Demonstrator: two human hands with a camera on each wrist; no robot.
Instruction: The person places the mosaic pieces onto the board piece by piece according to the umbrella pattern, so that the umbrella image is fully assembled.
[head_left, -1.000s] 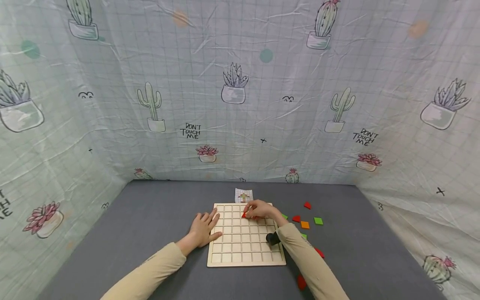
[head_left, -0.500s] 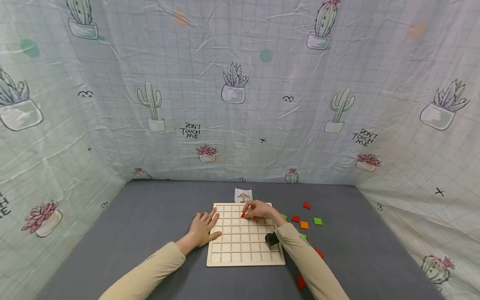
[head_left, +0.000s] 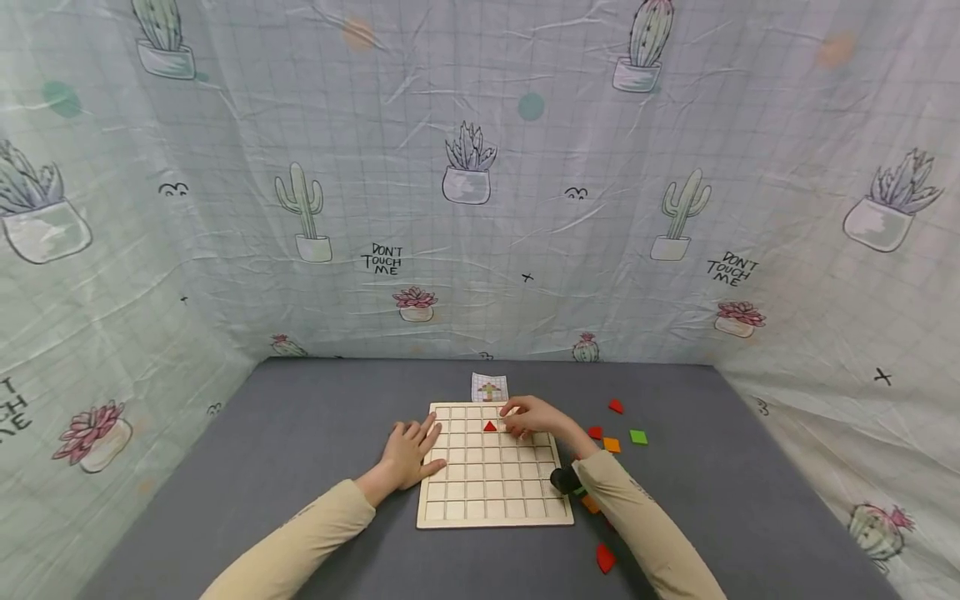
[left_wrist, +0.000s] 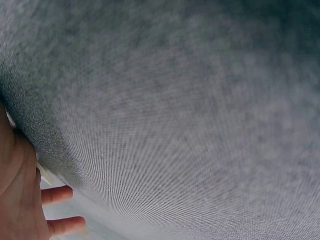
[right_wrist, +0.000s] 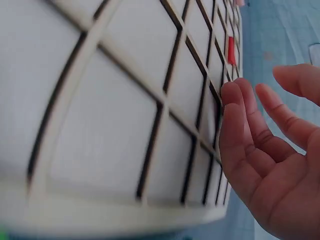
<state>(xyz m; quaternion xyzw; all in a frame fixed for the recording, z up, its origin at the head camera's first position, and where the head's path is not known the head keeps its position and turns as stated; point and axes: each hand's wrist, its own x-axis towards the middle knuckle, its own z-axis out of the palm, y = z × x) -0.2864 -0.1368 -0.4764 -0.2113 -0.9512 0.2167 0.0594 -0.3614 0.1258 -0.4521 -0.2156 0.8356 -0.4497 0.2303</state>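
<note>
A red triangle lies in a cell near the far side of the pale wooden grid board. My right hand hovers just right of that triangle, over the board. Its fingers are loosely bent in the right wrist view, with nothing between them, and the red piece shows beyond the fingertips. With fingers spread, my left hand rests on the board's left edge. Only part of the left hand appears in the left wrist view, and most of that view is grey cloth.
Behind the board lies a small pattern card. To the right, loose pieces are scattered: a green square, an orange square, a red piece and another red piece. The right forearm partly covers others. A printed curtain surrounds the table.
My right hand has let go of the red triangle and drawn back to the right. The triangle now shows fully in its cell. My left hand has stayed on the board's edge.
</note>
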